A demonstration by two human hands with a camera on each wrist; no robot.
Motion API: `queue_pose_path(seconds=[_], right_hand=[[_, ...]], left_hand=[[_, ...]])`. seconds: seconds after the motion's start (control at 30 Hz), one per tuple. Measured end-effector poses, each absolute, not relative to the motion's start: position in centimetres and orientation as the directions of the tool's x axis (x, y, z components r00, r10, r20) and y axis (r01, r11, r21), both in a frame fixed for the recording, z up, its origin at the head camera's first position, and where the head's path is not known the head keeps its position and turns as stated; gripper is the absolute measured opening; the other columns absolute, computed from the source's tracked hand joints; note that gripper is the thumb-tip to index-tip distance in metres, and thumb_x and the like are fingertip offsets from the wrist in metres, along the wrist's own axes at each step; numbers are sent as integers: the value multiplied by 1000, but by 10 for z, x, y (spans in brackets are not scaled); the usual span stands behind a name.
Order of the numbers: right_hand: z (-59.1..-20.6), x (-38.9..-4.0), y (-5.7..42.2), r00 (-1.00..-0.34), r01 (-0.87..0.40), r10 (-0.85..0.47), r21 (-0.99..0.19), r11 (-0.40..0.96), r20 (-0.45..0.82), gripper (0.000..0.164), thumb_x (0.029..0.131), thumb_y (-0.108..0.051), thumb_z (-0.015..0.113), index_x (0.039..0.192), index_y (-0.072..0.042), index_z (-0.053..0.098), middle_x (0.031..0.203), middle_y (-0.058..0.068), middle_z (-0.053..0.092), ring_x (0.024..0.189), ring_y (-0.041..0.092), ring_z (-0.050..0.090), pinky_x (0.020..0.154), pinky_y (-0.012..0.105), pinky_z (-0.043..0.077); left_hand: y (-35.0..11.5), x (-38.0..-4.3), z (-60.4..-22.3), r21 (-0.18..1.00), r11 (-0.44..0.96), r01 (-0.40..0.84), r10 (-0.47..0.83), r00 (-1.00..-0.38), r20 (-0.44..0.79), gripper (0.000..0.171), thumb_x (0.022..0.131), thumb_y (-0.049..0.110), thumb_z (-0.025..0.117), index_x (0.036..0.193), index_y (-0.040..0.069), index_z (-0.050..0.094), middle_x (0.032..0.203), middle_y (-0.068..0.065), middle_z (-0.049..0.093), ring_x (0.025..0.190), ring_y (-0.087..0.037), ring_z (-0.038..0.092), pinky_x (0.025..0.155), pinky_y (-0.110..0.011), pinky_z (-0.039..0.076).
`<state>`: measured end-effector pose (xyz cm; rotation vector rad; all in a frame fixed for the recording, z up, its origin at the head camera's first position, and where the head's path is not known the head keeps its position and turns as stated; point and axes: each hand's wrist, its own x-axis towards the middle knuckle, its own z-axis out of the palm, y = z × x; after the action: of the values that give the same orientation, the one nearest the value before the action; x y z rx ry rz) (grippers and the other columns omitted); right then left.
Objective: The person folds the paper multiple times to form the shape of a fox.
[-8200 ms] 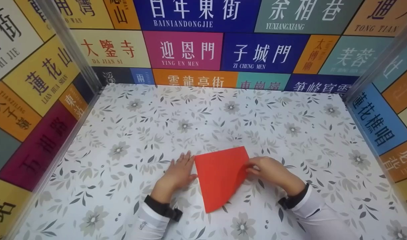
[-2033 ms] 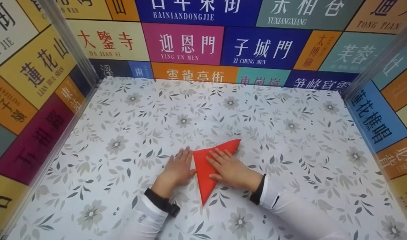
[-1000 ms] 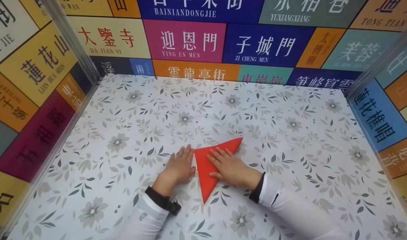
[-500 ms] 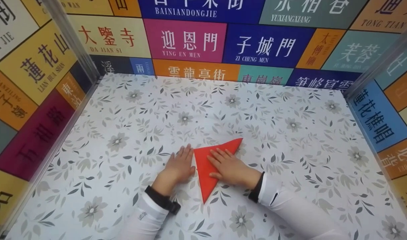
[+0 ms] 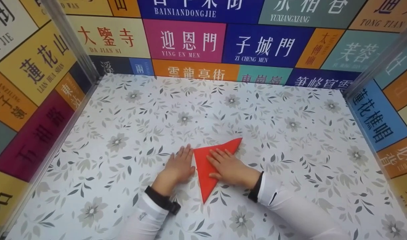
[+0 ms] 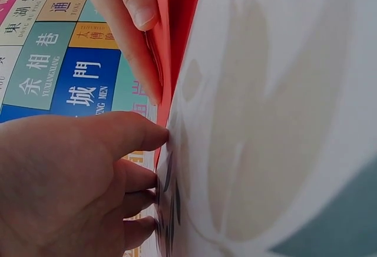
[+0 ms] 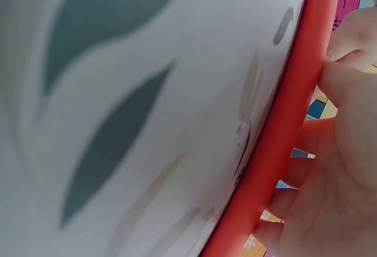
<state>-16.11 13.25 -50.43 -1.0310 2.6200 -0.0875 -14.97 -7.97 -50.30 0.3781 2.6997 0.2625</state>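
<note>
Resting palm-down on a pointed, folded sheet of bright red paper (image 5: 204, 170), the person's right hand (image 5: 231, 168) shows on my head feed with its fingers straight, slightly spread and gripping nothing. The red paper lies between the two hands, on the near half of a white tabletop patterned with grey flowers and leaves (image 5: 256, 123). I can make out its straight edge on the left, one tip pointing back towards the person and another reaching away past the right hand's fingers.

The left hand (image 5: 178, 168) lies on the tabletop just beside that straight edge, fingers extended and likewise holding nothing. My left wrist feed puts its thumb tip right at the paper's border, though I cannot tell whether they touch. On my right wrist feed the paper's near side bulges in a smooth, rounded fold, with the right hand's fingers behind it.

Black wrist straps (image 5: 158, 200) circle the cuffs of white, long sleeves (image 5: 145, 216). Beyond the tabletop I see an upright wall of multicoloured panels printed with Chinese characters and Latin lettering (image 5: 185, 40); similar panels flank both sides, meeting it at greyish corner posts (image 5: 75, 43).
</note>
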Motion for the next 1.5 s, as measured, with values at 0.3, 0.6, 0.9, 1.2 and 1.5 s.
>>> queue_pose_path(seconds=[0.3,0.6,0.9,1.2,1.5], right_hand=[[-504,-160,133,-682,-673,-688,-157,723,-248,69,97,-49,48,150,-7,33,157,15,29,146,34,24,120,50,16],[-503,-160,132,-692,-654,-665,-147,742,-280,69,98,-51,46,152,-11,32,159,12,28,148,31,21,121,48,14],[-504,-159,132,-693,-658,-667,-139,740,-275,68,96,-47,51,151,-10,33,158,11,30,147,32,23,120,50,16],[-504,-161,131,-700,-645,-657,-147,750,-280,69,96,-46,53,151,-10,33,158,12,29,148,32,22,121,49,15],[-503,-159,131,-694,-646,-657,-148,749,-296,70,96,-47,52,152,-11,30,159,11,27,148,31,20,121,48,14]], left_hand=[[-76,-148,-495,219,944,247,306,-902,-306,67,100,31,49,152,0,21,161,-15,18,149,-31,19,117,-52,24],[-65,-142,-493,270,900,341,415,-860,-297,84,95,55,47,153,0,20,161,-17,17,149,-32,16,118,-54,21],[-59,-138,-496,234,897,375,439,-820,-367,97,89,67,48,154,2,18,162,-17,11,150,-32,10,118,-57,17],[-53,-138,-491,172,908,382,419,-821,-387,100,87,68,51,153,0,19,161,-18,15,150,-33,12,118,-56,18],[-51,-137,-495,169,918,359,397,-822,-408,102,86,70,49,154,3,15,162,-15,12,151,-31,9,118,-55,18]])
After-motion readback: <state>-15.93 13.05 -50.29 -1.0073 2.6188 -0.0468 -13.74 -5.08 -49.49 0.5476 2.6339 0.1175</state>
